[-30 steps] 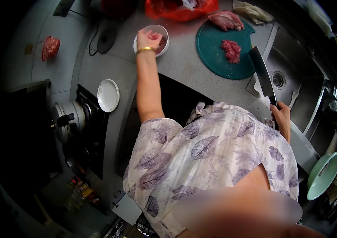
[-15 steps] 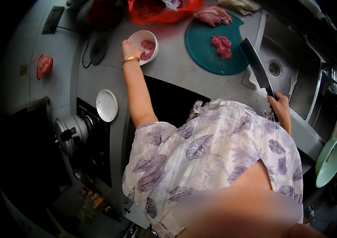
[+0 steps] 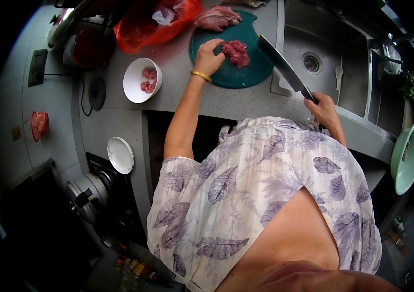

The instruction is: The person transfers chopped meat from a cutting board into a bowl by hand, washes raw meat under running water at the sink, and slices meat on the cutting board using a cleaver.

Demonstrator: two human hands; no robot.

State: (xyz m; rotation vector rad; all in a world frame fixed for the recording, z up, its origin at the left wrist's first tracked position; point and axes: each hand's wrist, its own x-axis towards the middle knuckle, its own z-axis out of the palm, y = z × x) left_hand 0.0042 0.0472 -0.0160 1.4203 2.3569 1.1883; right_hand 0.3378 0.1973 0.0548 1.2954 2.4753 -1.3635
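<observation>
My right hand grips the dark handle of a cleaver, its blade raised beside the right edge of the green cutting board. My left hand is over the board's left side, thumb and fingers apart and curved. Its fingertips reach the left edge of a heap of cut raw meat; whether they touch it I cannot tell. At the back of the board lies a larger piece of raw meat. Left of the board stands a white bowl with several pieces of meat in it.
A red plastic bag lies behind the bowl. The steel sink is on the right, with a white spoon inside. White dishes and a pot are at left; a green basin is far right.
My left hand has left the bowl and moved right to the meat on the board. The cleaver stays in my right hand. The view has shifted, so the counter appears further left.
</observation>
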